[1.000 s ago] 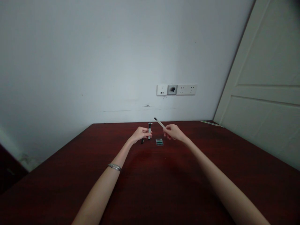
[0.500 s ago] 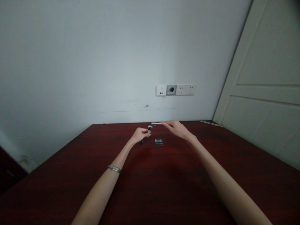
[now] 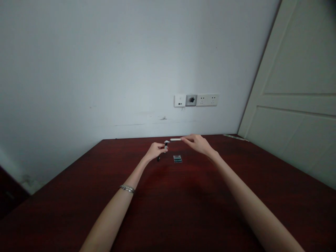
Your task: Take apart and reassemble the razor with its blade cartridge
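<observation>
My left hand is closed, thumb and fingers pinched round a small upright black-and-silver thing with a pale, wider top, much like a razor. Just below that hand shows a small black piece; whether it belongs to the held thing I cannot tell. My right hand pinches one end of a thin white flat stick, held level and pointing left towards the pale top, with a small gap between them. Between and below the hands lies a small clear case with teal contents.
The dark red tabletop runs back to a white wall. Sockets and a switch sit on the wall above it. A pale panelled door stands at the right, and a flat strip lies at the back right edge.
The white stick has tipped slightly, showing more of its flat face, and sits a touch lower. My left hand and its black-and-silver thing have shifted slightly left.
</observation>
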